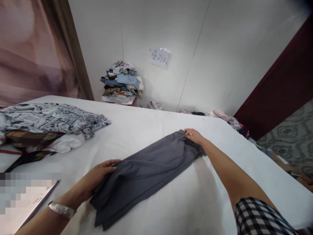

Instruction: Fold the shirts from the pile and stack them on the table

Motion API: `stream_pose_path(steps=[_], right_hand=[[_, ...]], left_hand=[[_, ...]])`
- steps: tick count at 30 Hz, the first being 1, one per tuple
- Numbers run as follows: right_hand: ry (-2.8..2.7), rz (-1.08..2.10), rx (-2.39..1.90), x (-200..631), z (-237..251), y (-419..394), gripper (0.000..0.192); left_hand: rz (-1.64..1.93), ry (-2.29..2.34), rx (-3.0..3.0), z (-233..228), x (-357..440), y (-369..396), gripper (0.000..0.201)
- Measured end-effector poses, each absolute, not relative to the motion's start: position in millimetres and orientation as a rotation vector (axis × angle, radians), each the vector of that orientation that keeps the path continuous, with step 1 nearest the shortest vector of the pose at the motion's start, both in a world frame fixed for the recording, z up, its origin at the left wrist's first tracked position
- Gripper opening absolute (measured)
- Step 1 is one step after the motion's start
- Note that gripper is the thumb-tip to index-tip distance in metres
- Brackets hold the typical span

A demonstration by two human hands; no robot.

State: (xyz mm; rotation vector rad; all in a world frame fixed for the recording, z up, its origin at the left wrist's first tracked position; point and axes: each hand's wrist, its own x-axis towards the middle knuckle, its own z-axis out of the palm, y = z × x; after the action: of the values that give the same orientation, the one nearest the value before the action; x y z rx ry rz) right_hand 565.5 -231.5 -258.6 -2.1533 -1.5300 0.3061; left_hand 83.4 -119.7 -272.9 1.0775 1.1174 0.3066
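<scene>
Your left hand lies flat, fingers open, on the near end of the grey garment mid-tabletop, your right hand pinching its far end at 1 o'clock, and that soft, light, floppy cloth looks best held by its edges.

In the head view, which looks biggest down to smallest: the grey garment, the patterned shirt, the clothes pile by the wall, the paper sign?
1. Grey garment
2. Patterned shirt, nearly as large
3. Clothes pile, though it sits farther away
4. Paper sign, also far off
</scene>
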Motion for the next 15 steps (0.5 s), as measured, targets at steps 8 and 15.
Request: stream_pose_path(steps=[8,15], right_hand=[[-1.128,0.467,-2.133,566.7,-271.0,-223.6,0.026],[-1.389,0.374,-2.098,552.3,-271.0,-214.6,0.048]], left_hand=[[0.3,1.167,1.03,-254.6,87.4,-128.5,0.062],[0.274,1.178,1.054,-266.9,79.4,-122.6,0.072]])
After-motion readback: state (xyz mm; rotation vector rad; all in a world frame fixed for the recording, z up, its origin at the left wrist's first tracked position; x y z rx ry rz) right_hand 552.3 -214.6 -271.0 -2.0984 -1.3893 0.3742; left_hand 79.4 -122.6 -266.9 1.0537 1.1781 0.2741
